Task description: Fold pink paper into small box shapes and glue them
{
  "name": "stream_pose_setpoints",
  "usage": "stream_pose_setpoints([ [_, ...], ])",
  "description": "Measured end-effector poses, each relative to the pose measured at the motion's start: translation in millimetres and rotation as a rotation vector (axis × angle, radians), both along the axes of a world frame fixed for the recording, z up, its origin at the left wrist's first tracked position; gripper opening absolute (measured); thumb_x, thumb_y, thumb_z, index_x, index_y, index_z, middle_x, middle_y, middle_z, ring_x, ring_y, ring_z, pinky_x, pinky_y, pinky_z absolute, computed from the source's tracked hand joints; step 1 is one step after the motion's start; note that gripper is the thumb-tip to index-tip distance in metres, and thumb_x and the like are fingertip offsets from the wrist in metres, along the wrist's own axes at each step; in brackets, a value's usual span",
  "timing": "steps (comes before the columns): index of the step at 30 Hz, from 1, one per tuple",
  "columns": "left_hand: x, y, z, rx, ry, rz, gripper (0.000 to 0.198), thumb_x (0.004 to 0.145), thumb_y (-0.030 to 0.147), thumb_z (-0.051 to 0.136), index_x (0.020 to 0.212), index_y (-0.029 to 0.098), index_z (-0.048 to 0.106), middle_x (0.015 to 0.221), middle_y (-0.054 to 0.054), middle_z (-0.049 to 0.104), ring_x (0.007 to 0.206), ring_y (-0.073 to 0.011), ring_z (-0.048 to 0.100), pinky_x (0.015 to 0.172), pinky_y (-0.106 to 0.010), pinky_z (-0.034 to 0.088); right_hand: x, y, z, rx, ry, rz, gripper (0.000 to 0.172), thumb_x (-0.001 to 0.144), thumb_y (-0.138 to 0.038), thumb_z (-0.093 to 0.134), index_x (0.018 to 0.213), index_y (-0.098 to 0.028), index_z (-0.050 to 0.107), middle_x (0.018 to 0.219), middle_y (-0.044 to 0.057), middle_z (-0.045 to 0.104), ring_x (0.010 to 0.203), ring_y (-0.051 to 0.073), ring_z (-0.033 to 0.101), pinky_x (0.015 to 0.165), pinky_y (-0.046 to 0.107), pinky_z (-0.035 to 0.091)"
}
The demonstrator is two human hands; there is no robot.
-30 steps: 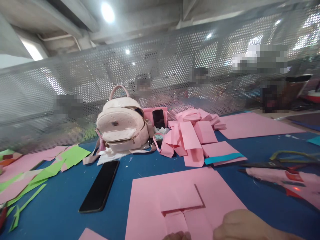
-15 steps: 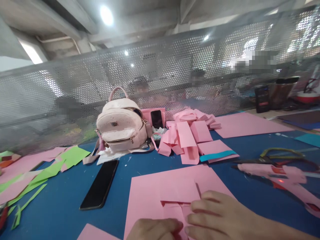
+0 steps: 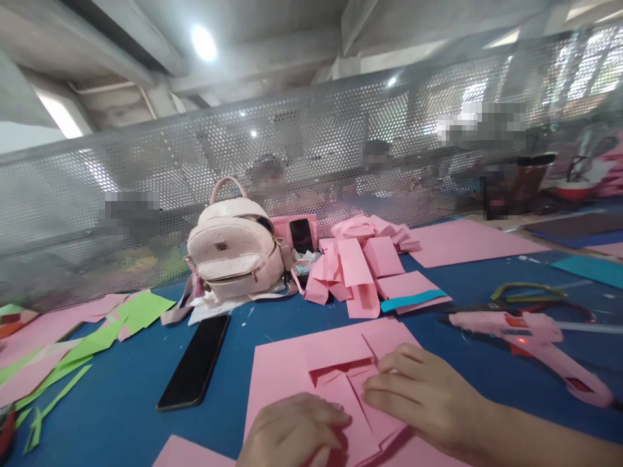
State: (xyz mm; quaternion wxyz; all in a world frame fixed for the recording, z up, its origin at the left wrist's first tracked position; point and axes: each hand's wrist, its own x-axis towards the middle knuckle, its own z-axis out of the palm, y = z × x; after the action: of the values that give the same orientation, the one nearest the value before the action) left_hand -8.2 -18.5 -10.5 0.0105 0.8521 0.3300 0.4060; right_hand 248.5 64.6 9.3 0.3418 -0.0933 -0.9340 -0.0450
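A folded pink paper with raised flaps and creases lies at the bottom centre, on a larger flat pink sheet. My left hand has its fingers bent over the near left side of the folded paper, gripping it there. From the right, my right hand holds the same paper's right edge, fingers closed against a flap. The paper's near end runs out of view. To the right of my right hand lies a pink glue gun with a small red light lit.
A black phone lies left of the sheet. Behind it stands a pale pink backpack. Folded pink strips are heaped at the back centre. Green and pink scraps cover the left. Yellow-green-handled scissors lie behind the glue gun.
Both hands have shifted slightly, the right one upward. The folded paper's flap has lifted, showing an opening under it, and more of its near part shows. The view has turned a little.
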Motion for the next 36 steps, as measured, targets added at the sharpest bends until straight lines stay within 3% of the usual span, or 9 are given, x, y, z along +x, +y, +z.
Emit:
stream_pose_setpoints([
  [2,-1.9,7.2,-1.9,0.042,0.061,-0.065,0.038,0.106,0.044,0.037,0.107,0.019,0.065,0.105,-0.007,0.080,0.096,-0.0164,0.074,0.095,-0.028,0.053,0.2,1.4,2.6,-0.029,-0.002,0.015,0.032,0.103,-0.009,0.037,0.106,-0.019,0.068,0.091,0.002,0.076,0.083,0.017,0.058,0.077,0.031,0.042],
  [7,-6.1,13.1,-9.8,0.168,0.230,0.164,0.050,0.102,0.052,0.042,0.138,0.022,0.059,0.122,-0.009,0.075,0.099,-0.0217,0.065,0.099,-0.034,0.038,5.3,-0.5,12.7,-0.093,0.001,0.068,0.019,0.102,-0.017,0.048,0.108,-0.018,0.066,0.096,0.003,0.077,0.084,0.019,0.057,0.079,0.032,0.042],
  [13,4.7,9.5,-3.7,0.200,0.102,0.166,0.025,0.099,0.019,0.049,0.107,0.024,0.072,0.098,-0.001,0.081,0.078,-0.0178,0.064,0.086,-0.037,0.034,3.4,-6.8,9.9,-0.078,-0.028,0.118,0.023,0.097,-0.009,0.047,0.106,-0.019,0.065,0.099,0.001,0.077,0.082,0.019,0.055,0.078,0.032,0.040],
  [20,4.0,10.7,19.9,0.138,0.105,0.140,0.025,0.097,0.013,0.049,0.097,0.026,0.070,0.081,0.004,0.080,0.075,-0.0182,0.063,0.086,-0.038,0.029,-3.8,4.6,-1.3,0.007,-0.047,0.018,0.030,0.098,-0.004,0.042,0.103,-0.019,0.067,0.086,0.003,0.073,0.076,0.019,0.051,0.072,0.034,0.036],
  [23,-0.3,14.0,22.4,0.084,0.074,0.200,0.019,0.096,0.015,0.054,0.095,0.028,0.068,0.079,0.004,0.077,0.077,-0.0188,0.064,0.092,-0.040,0.028,-4.5,5.4,4.3,-0.168,0.033,-0.036,0.033,0.095,-0.003,0.043,0.098,-0.023,0.070,0.080,0.003,0.068,0.075,0.019,0.053,0.069,0.031,0.038],
  [27,-4.0,22.2,16.8,-0.083,-0.064,0.375,0.013,0.091,0.021,0.065,0.103,0.025,0.063,0.087,-0.001,0.072,0.082,-0.0212,0.065,0.097,-0.044,0.035,-10.0,6.1,8.1,-0.524,0.153,-0.226,0.006,0.092,-0.025,0.061,0.091,-0.020,0.066,0.085,0.006,0.066,0.078,0.021,0.061,0.069,0.031,0.047],
  [32,-4.2,30.2,5.2,-0.293,-0.342,0.477,0.065,0.090,0.030,0.067,0.148,0.027,0.038,0.100,-0.005,0.067,0.095,-0.0245,0.064,0.091,-0.043,0.048,-16.8,12.5,1.0,-0.777,0.270,-0.260,0.060,0.089,-0.035,0.065,0.142,-0.019,0.040,0.097,0.007,0.071,0.093,0.026,0.068,0.084,0.039,0.053],
  [34,-4.8,30.2,4.1,-0.293,-0.340,0.464,0.071,0.091,0.029,0.066,0.153,0.030,0.030,0.095,-0.002,0.065,0.093,-0.0230,0.063,0.094,-0.043,0.047,-17.1,14.2,-1.1,-0.792,0.294,-0.237,0.068,0.090,-0.034,0.064,0.148,-0.020,0.032,0.084,0.001,0.068,0.084,0.023,0.069,0.085,0.039,0.052],
  [36,-5.9,28.8,6.1,-0.213,-0.251,0.428,0.067,0.092,0.025,0.065,0.150,0.033,0.035,0.093,0.000,0.067,0.095,-0.0225,0.063,0.101,-0.045,0.040,-16.2,15.2,-2.1,-0.770,0.325,-0.213,0.063,0.091,-0.034,0.064,0.146,-0.022,0.036,0.079,-0.002,0.066,0.077,0.021,0.067,0.083,0.037,0.051],
])
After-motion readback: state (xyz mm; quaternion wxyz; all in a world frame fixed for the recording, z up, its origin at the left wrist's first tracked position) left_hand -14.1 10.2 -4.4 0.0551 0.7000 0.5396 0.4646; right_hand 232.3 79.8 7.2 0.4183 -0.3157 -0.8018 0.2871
